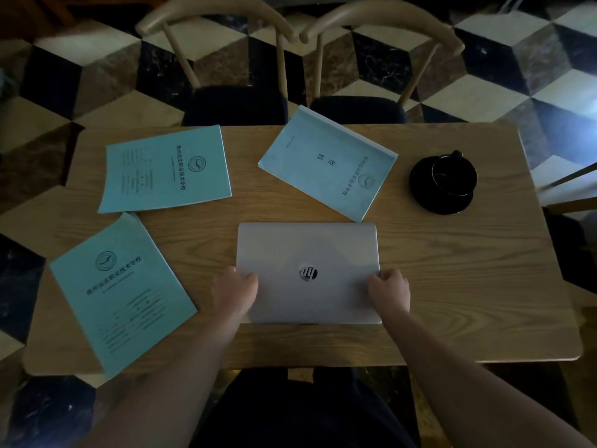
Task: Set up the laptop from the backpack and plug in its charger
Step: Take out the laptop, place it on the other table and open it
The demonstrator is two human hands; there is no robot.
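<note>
A closed silver laptop (pixel 307 250) with a round logo on its lid lies flat on the wooden table (pixel 452 286), near the front edge at the middle. My left hand (pixel 234 291) grips the laptop's left side, thumb on the lid. My right hand (pixel 389 291) grips its right side the same way. No backpack and no charger are in view.
Three teal booklets lie on the table: one at front left (pixel 121 292), one at back left (pixel 166 168), one at back middle (pixel 326 163), close to the laptop's far edge. A black cup on a saucer (pixel 445 184) stands at back right. Two wooden chairs (pixel 226 59) face me across the table.
</note>
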